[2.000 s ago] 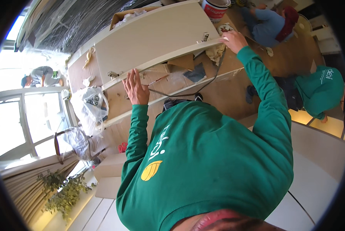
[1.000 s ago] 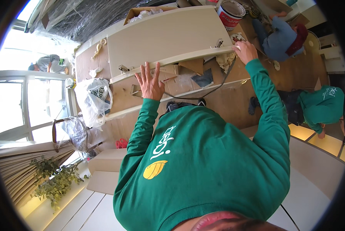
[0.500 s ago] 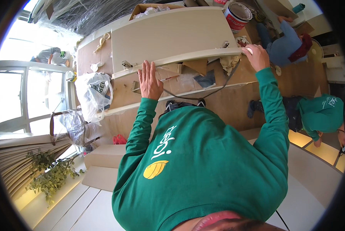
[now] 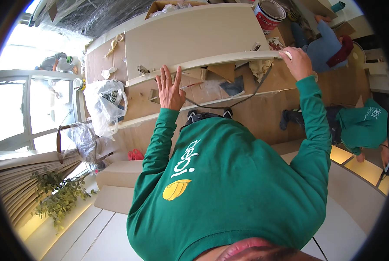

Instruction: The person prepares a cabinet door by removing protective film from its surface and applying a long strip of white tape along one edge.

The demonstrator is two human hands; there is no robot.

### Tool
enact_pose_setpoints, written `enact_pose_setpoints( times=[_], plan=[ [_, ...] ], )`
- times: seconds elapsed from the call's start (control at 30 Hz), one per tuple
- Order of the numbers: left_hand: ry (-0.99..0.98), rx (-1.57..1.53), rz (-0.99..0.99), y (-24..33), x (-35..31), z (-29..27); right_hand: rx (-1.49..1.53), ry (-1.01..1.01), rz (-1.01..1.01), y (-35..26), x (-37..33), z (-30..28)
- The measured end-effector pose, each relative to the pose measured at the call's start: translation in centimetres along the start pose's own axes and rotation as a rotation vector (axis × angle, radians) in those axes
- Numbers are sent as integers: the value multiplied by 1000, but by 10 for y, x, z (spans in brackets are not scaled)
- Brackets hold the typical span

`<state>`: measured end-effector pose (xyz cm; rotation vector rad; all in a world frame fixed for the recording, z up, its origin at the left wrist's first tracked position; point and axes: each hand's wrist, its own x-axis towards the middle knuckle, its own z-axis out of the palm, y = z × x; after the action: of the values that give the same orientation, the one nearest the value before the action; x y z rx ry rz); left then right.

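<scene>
A long beige cabinet door point(image 4: 194, 37) lies across the worktop ahead of me, its near edge toward my body. Two metal hinges point(image 4: 142, 69) are fitted near that edge, one toward each end. My left hand point(image 4: 172, 90) is open, fingers spread, with its fingertips against the near edge by the left hinge. At the right end of the edge, my right hand point(image 4: 299, 65) is closed round a small white piece point(image 4: 288, 55). Most of that piece is hidden by the fingers, so its kind cannot be made out.
Left of the door lie a white plastic bag point(image 4: 105, 104) and a tape roll point(image 4: 113, 45). A paint can point(image 4: 269, 16) stands at the far right corner. A dark strap point(image 4: 251, 96) hangs below the edge. Two people point(image 4: 320, 48) are at the right; another crouches far left.
My right hand has slid right, to the end of the door's edge, with the white piece. My left hand stays at the edge, and its fingers have spread wider.
</scene>
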<state>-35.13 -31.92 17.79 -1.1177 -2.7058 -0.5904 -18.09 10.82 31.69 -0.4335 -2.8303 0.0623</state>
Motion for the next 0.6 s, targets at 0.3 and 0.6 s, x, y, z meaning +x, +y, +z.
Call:
enact_pose_setpoints(
  times=[0.3, 0.6],
  plan=[
    [30, 0, -5, 4, 1, 2, 23, 27, 28, 18, -6, 60],
    [26, 20, -29, 8, 5, 2, -23, 23, 13, 19, 4, 67]
  ],
)
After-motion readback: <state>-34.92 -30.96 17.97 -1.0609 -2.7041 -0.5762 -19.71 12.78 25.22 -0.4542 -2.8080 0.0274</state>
